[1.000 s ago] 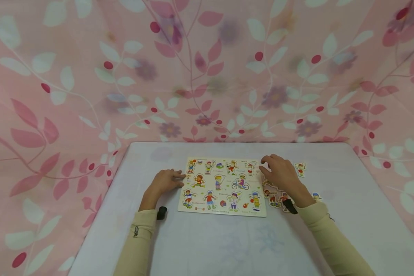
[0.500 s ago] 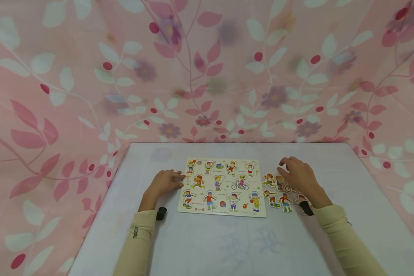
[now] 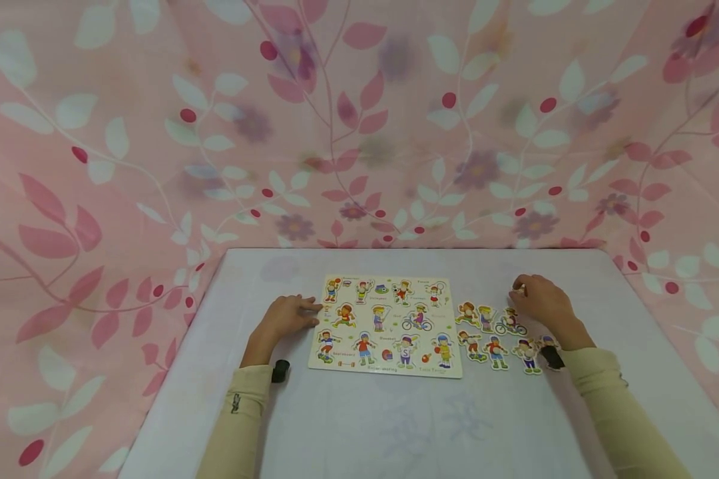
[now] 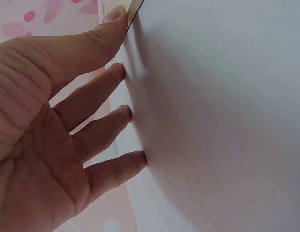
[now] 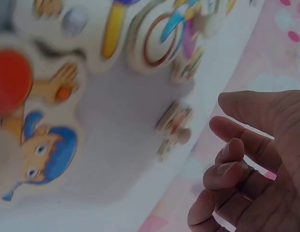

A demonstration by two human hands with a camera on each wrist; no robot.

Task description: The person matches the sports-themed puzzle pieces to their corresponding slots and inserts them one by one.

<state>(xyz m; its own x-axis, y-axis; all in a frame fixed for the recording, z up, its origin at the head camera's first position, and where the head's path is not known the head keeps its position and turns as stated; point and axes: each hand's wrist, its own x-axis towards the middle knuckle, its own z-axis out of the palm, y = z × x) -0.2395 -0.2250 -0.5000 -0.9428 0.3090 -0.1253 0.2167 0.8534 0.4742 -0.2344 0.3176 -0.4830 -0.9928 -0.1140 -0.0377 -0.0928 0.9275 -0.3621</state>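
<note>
My left hand (image 3: 287, 316) lies at the left edge of a pale wooden puzzle board (image 3: 335, 369) printed with children at sport. In the left wrist view its thumb is at the board's edge and the other fingertips touch the white cloth. My right hand (image 3: 542, 303) is at the far right, over a small puzzle piece (image 3: 520, 289) mostly hidden by its fingers. In the right wrist view that knobbed puzzle piece (image 5: 174, 128) lies on the cloth, a little apart from my loosely bent fingers and thumb.
Several loose puzzle pieces lie in two rows right of the board, among them a cyclist piece (image 3: 510, 324) and a red-shirted piece (image 3: 495, 352). A blue-haired piece (image 5: 58, 154) is partly under my right wrist. A pink floral curtain (image 3: 359, 133) hangs behind the table (image 3: 347, 426).
My right hand has moved rightward from the board's upper right corner, past the loose pieces, to the far piece. The loose pieces beneath are uncovered. My left hand has stayed still.
</note>
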